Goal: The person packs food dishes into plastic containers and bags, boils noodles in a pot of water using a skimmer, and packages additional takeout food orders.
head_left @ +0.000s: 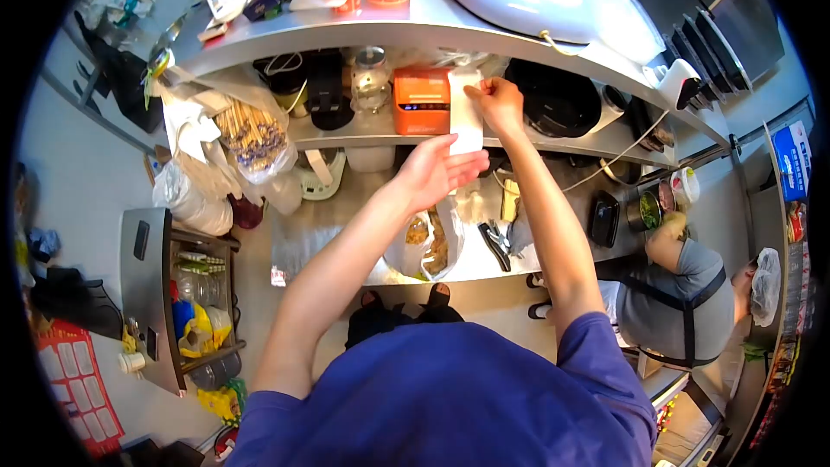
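Steel worktable [363, 216], smooth and shiny, stretches beneath a metal shelf [346, 137]. A glossy black tub [553, 99], rounded, sits on that shelf, and a crinkled clear bag of thin sticks [251, 134] hangs at its left. Also on the shelf is a boxy orange machine [422, 102], hard-cased, with a dark strip of small lights. At its right side is a white paper strip [465, 111], long, flat and matte. The left hand [441, 171] is open, fingers extended at the strip's lower end; the right hand [501, 106] pinches its upper right edge between thumb and fingertip.
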Motion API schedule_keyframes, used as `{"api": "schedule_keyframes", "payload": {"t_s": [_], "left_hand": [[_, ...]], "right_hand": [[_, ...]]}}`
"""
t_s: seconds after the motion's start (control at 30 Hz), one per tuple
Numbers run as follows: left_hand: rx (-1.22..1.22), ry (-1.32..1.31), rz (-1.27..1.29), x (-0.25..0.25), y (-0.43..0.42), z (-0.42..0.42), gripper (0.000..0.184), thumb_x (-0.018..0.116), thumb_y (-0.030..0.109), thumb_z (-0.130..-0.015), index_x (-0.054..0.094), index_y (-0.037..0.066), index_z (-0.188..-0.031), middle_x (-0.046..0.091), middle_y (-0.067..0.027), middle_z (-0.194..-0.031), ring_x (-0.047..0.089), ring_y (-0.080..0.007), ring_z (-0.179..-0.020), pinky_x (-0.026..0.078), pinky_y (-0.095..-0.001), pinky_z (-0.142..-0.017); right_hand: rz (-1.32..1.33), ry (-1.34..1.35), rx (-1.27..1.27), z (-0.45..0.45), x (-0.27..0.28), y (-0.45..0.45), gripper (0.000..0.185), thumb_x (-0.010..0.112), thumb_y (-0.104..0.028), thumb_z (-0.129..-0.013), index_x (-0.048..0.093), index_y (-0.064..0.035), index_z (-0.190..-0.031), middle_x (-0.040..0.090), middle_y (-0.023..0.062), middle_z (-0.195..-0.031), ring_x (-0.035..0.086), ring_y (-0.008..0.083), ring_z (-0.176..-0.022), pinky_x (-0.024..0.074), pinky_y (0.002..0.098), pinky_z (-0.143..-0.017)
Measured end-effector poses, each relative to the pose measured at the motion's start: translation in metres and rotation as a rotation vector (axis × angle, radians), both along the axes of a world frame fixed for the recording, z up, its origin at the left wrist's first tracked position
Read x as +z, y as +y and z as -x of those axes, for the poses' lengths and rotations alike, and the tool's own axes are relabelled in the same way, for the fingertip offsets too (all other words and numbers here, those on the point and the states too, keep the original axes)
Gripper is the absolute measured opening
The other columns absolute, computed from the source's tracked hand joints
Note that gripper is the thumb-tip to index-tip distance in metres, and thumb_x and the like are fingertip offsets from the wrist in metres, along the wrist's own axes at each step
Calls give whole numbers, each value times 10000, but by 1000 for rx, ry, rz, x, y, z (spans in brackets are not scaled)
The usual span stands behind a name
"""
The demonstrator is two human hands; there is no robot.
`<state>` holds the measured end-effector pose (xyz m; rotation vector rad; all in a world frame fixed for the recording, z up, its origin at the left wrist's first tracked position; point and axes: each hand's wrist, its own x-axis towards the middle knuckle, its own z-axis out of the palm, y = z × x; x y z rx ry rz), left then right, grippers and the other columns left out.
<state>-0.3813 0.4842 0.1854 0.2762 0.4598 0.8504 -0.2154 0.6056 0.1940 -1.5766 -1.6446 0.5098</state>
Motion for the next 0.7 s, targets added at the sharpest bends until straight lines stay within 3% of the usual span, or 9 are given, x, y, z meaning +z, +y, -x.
{"api": "schedule_keyframes", "payload": {"t_s": [0.07, 0.1, 0.13, 0.2, 0.3, 0.4, 0.43, 0.57, 0.7], "left_hand": [[35, -95, 71, -8, 27, -19, 479, 467, 180, -989, 338, -120, -1340, 520, -317, -1332, 603, -348, -1162, 532, -378, -975], [33, -95, 62, -7, 29, -25, 479, 467, 180, -989, 338, -120, -1340, 520, -317, -1332, 603, -348, -1162, 532, -378, -975], [79, -98, 83, -7, 29, -31, 479, 462, 162, -981, 327, -129, -1337, 515, -326, -1331, 599, -351, -1166, 532, -381, -980], [133, -96, 117, -12, 30, -36, 479, 457, 143, -973, 315, -137, -1335, 510, -334, -1330, 595, -355, -1171, 531, -384, -985], [152, -79, 158, -25, 31, -36, 518, 436, 195, -981, 319, -148, -1351, 500, -330, -1348, 582, -363, -1190, 525, -388, -994], [143, -154, 158, -35, 35, -35, 583, 399, 266, -992, 309, -150, -1390, 482, -327, -1375, 575, -364, -1203, 518, -391, -999], [149, -156, 176, -33, 35, -35, 610, 375, 304, -1001, 308, -152, -1401, 477, -324, -1385, 572, -361, -1210, 514, -389, -1002], [118, -119, 156, -24, 32, -37, 660, 333, 372, -1023, 296, -157, -1415, 469, -318, -1401, 569, -349, -1223, 506, -376, -1007], [72, -149, 194, -34, 32, -40, 674, 310, 398, -1033, 296, -158, -1415, 472, -313, -1401, 565, -350, -1229, 507, -376, -1008]], "right_hand": [[-16, -152, -97, -6, -25, 37, 476, 888, -371, -657, 656, 13, -818, 662, 95, -713, 625, 174, -614, 500, 329, -594], [58, -36, -102, -9, -38, 54, 529, 920, -390, -607, 652, 21, -805, 681, 118, -764, 647, 206, -662, 514, 367, -594], [320, 252, -113, -5, -20, 49, 532, 906, -322, -641, 685, 75, -917, 696, 164, -837, 682, 283, -758, 528, 432, -672], [501, 727, 62, -8, -41, 71, 400, 887, -208, -686, 689, 64, -903, 693, 139, -829, 666, 253, -693, 494, 418, -558], [621, 838, 85, -10, -41, 76, 283, 847, -90, -720, 692, 48, -912, 692, 135, -810, 645, 231, -627, 451, 381, -488], [638, 827, 101, -10, -26, 66, 260, 832, -63, -727, 690, 49, -914, 688, 129, -781, 642, 215, -615, 445, 364, -475], [675, 752, 124, -12, -23, 65, 315, 796, -62, -765, 680, 55, -1034, 721, 135, -948, 703, 222, -761, 555, 347, -655], [575, 912, 132, -13, -20, 52, 348, 782, -44, -766, 654, 113, -1049, 707, 190, -989, 701, 242, -763, 562, 372, -662], [478, 793, 71, -15, -24, 48, 371, 818, -77, -725, 625, 149, -946, 681, 205, -923, 688, 252, -751, 556, 373, -656]]}}
